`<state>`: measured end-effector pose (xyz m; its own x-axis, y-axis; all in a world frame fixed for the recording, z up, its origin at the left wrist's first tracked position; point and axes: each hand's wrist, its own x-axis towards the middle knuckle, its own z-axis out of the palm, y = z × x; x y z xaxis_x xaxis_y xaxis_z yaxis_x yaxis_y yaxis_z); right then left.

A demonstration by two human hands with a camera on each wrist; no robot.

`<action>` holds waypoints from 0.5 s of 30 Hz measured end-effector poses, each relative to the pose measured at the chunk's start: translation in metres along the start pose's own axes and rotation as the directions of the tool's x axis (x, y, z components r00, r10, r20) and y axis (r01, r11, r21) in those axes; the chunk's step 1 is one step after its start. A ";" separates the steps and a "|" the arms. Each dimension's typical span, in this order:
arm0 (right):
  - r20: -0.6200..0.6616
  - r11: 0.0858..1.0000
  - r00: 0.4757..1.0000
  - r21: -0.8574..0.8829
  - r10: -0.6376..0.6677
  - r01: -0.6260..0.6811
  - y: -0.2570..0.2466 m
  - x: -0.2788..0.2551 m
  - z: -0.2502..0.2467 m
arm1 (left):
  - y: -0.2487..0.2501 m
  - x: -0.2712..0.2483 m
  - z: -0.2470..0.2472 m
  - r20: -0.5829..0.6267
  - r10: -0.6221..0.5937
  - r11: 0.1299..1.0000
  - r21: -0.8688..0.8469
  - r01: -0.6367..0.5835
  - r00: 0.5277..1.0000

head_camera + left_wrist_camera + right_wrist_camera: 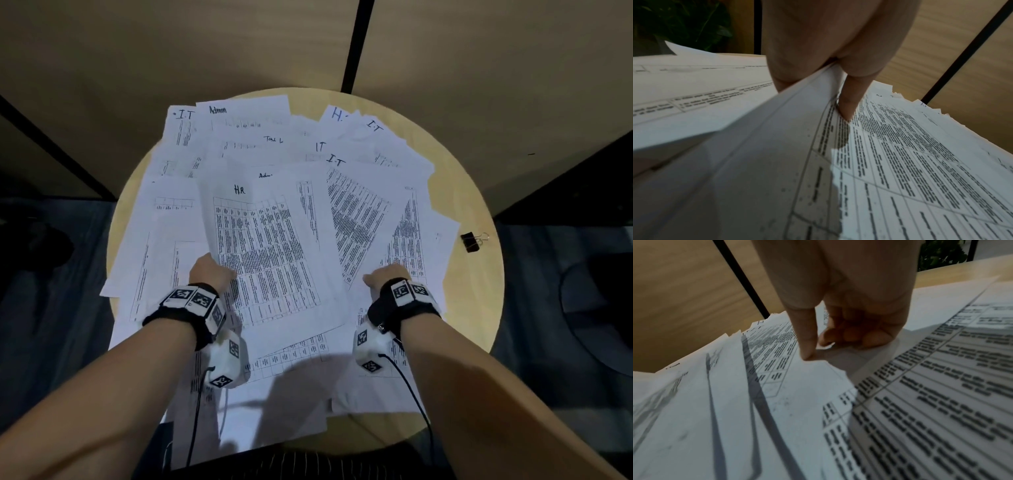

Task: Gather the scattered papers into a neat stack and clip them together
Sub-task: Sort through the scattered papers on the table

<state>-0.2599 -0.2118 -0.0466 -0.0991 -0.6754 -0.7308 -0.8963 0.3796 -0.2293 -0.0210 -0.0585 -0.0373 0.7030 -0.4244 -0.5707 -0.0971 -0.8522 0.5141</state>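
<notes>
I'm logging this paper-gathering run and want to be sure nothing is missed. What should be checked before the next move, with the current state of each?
1. Left hand has a sheet: ok, thumb and fingers pinch the lifted edge of the H.R sheet.
2. Right hand has a sheet: cannot tell, thumb presses on paper, fingers are curled.
3. Papers stacked neatly: not ok, fanned across the round table.
4. All sheets on the table: not ok, some overhang the near edge.
5. Binder clip available: ok, on bare table at right, apart from the papers.

Left grip (212,273) pinches with thumb extended; right grip (385,277) curls fingers, thumb down.
</notes>
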 end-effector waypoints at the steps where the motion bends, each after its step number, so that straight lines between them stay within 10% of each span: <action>1: 0.006 0.991 1.000 -0.132 -0.019 0.019 0.002 -0.001 0.000 | 0.000 -0.001 0.001 -0.008 0.007 1.000 0.005 -0.007 1.000; 15: 0.044 0.943 0.999 0.332 -0.008 -0.007 -0.023 -0.002 0.005 | 0.002 -0.003 0.009 0.031 0.033 0.994 0.104 -0.036 0.999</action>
<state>-0.2372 -0.2155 -0.0432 -0.0729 -0.6502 -0.7563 -0.7011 0.5727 -0.4247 -0.0294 -0.0618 -0.0406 0.6769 -0.4615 -0.5735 -0.1948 -0.8636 0.4650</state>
